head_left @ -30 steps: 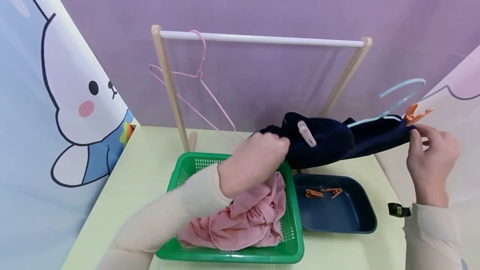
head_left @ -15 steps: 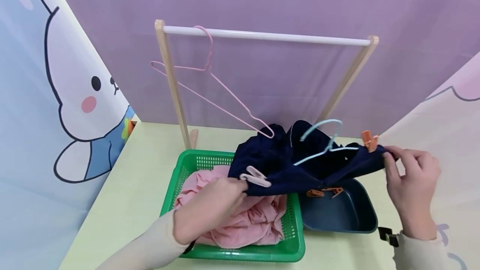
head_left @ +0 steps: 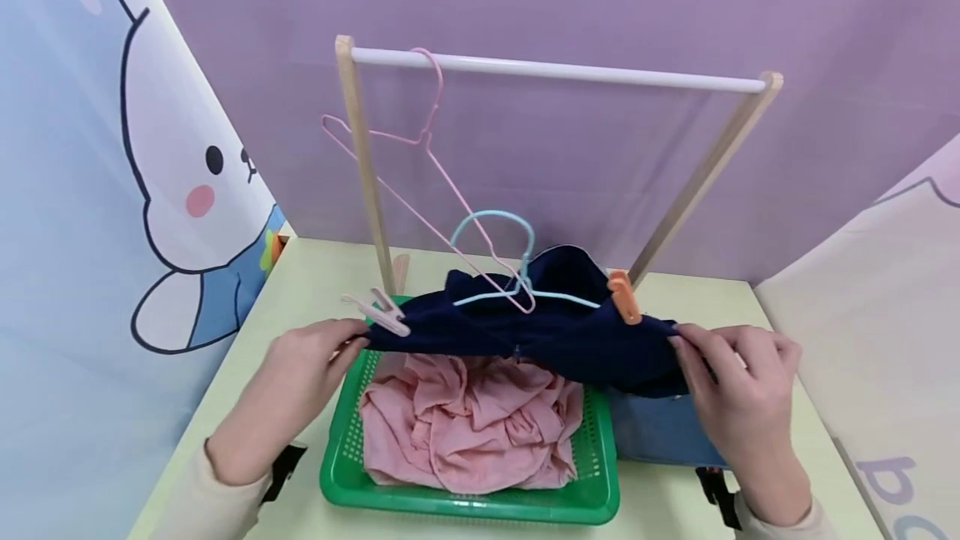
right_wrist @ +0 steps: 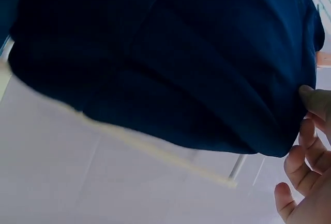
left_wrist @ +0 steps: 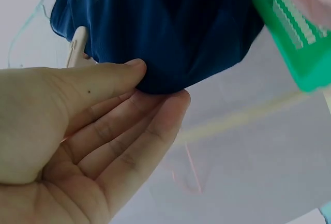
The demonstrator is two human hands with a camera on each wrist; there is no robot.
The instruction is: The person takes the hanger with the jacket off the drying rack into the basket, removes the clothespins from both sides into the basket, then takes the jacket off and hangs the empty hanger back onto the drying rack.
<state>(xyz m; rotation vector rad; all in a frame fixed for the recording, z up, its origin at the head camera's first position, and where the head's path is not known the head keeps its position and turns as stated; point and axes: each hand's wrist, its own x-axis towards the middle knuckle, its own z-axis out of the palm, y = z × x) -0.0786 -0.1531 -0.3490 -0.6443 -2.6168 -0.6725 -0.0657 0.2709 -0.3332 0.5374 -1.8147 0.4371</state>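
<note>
Your left hand (head_left: 300,373) pinches the left end of the navy garment (head_left: 540,336) between thumb and fingers, just by the pink clip (head_left: 378,312). The garment's long axis runs straight across, stretched level above the green basket (head_left: 480,498). Your right hand (head_left: 738,394) pinches its right end, past the orange clip (head_left: 622,297).

The left hand (head_left: 296,365) reaches forward with its thumb on top and its fingers (left_wrist: 155,131) underneath, pinching. The right hand (head_left: 738,386) does the same on the other side, fingers curled. Both arms are stretched out, wide apart, in pale sleeves.
</note>
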